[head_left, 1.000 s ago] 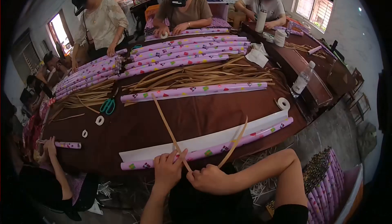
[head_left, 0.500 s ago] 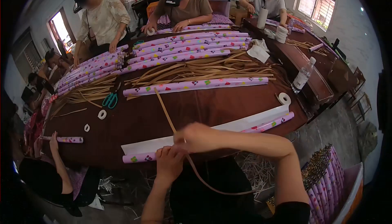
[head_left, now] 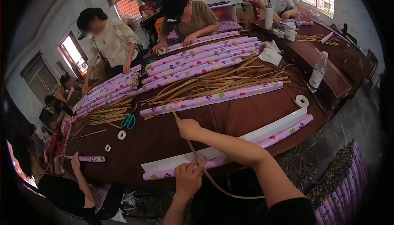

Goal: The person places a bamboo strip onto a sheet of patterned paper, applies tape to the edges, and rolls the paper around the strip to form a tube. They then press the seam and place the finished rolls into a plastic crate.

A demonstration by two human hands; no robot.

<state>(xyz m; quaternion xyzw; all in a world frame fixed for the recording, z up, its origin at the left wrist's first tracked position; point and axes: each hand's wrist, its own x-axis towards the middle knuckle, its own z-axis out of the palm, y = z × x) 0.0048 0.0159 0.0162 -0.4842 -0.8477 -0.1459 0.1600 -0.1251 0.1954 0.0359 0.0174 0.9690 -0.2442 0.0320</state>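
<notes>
A purple patterned roll (head_left: 266, 141) with a white sheet edge (head_left: 246, 137) lies along the near table edge. My left hand (head_left: 189, 178) presses on the roll, with the strip's lower part by its fingertips. My right hand (head_left: 188, 129), farther over the table, is closed around a thin tan strip (head_left: 213, 183). The strip runs from near a second purple roll (head_left: 213, 98), through my right hand, past my left hand and down toward my lap.
Teal scissors (head_left: 128, 121), tape rolls (head_left: 302, 100), a water bottle (head_left: 317, 73) and a pile of tan strips (head_left: 221, 76) lie or stand around. Stacked purple rolls (head_left: 193, 63) lie farther back. Co-workers sit or stand around the table; one's hand (head_left: 75, 162) is at left.
My right hand has moved away from my left hand, up along the strip toward the second roll. The whole view has shifted and tilted.
</notes>
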